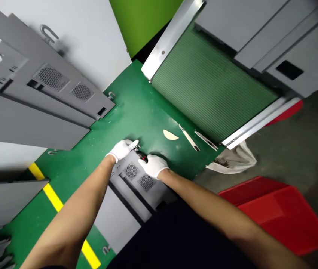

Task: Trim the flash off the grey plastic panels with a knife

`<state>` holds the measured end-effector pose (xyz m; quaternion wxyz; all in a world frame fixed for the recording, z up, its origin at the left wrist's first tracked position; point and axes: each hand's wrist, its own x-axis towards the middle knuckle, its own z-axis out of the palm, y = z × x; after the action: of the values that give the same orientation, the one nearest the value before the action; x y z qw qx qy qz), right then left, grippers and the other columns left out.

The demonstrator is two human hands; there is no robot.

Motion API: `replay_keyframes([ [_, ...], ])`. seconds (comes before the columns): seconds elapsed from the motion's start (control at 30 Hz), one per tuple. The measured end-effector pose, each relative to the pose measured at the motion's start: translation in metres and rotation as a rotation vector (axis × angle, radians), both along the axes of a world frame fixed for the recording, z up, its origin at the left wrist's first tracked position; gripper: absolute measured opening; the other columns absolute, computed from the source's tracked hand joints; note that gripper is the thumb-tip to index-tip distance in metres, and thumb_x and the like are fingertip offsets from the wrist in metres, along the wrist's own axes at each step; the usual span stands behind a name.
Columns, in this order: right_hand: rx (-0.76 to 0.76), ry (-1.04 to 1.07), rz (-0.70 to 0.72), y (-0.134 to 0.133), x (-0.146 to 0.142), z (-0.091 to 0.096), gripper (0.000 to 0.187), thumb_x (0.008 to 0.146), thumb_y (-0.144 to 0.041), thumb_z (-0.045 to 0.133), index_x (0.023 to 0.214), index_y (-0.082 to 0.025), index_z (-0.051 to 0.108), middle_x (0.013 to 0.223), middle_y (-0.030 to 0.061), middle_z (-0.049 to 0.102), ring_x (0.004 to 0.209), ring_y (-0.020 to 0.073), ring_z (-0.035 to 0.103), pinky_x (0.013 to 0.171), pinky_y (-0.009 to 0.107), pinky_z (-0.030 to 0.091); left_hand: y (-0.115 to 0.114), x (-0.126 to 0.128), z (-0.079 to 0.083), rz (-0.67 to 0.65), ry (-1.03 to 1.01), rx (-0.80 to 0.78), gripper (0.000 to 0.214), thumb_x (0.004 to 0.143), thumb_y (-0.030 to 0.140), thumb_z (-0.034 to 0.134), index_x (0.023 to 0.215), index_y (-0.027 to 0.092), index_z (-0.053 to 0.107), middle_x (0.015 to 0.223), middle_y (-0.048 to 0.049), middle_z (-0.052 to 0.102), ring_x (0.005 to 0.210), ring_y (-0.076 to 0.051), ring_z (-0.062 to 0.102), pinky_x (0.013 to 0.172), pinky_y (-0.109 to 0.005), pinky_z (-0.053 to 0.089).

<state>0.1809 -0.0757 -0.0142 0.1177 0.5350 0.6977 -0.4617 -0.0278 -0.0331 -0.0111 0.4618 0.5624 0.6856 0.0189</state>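
A grey metal panel [132, 186] with two round vent grilles lies in front of me, over the edge of the green floor [136, 108]. Both my hands wear white gloves and work at its far end. My left hand [122, 148] is closed on the panel's top edge, fingers curled over it. My right hand [153, 165] is closed on a small tool with a red part [143, 157], pressed to the panel between the two hands. What the tool is I cannot make out.
A stack of similar grey panels [41, 93] lies at the left. A green ribbed mat with metal edging [212, 86] and more grey panels [288, 41] are at the right. A cream crescent piece [170, 135], two blades [189, 138], a white cloth [236, 158] and a red bin [282, 213] lie nearby.
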Motion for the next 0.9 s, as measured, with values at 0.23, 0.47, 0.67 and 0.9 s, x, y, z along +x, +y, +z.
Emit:
replay_keyframes([
  [0.23,0.079,-0.043,0.078,0.009,-0.008,0.002,0.069,0.098,-0.069,0.028,0.106,-0.014,0.070,0.098,0.0203,0.075,0.093,0.0335,0.074,0.079,0.042,0.053,0.001,-0.002,-0.005,-0.026,-0.061,-0.053,0.065,0.088,0.076,0.046,0.082,0.017,0.072,0.077,-0.0031,0.067,0.067,-0.016,0.051,0.065,-0.028,0.043],
  [0.47,0.158,-0.081,0.090,0.004,-0.014,0.002,0.070,0.101,-0.065,0.026,0.105,-0.010,0.068,0.094,0.0219,0.075,0.088,0.0339,0.074,0.078,0.042,0.055,0.016,0.011,-0.011,-0.110,0.064,-0.115,0.053,0.085,0.068,0.056,0.081,0.018,0.072,0.070,-0.0021,0.064,0.063,-0.015,0.048,0.063,-0.027,0.042],
  [0.67,0.192,-0.124,0.061,-0.001,-0.019,0.002,0.057,0.103,-0.055,0.033,0.100,-0.009,0.068,0.090,0.0217,0.075,0.087,0.0315,0.075,0.078,0.039,0.056,0.051,0.031,-0.013,-0.391,0.385,-0.309,0.049,0.089,0.057,0.055,0.088,0.014,0.078,0.087,-0.0117,0.072,0.073,-0.017,0.056,0.072,-0.028,0.044],
  [0.9,0.082,-0.085,0.118,0.010,-0.016,0.000,0.063,0.103,-0.057,0.029,0.105,-0.008,0.069,0.097,0.0236,0.075,0.094,0.0330,0.074,0.082,0.040,0.054,0.030,0.013,-0.012,-0.216,0.071,-0.175,0.052,0.086,0.064,0.056,0.083,0.015,0.073,0.077,-0.0067,0.067,0.070,-0.017,0.053,0.069,-0.029,0.046],
])
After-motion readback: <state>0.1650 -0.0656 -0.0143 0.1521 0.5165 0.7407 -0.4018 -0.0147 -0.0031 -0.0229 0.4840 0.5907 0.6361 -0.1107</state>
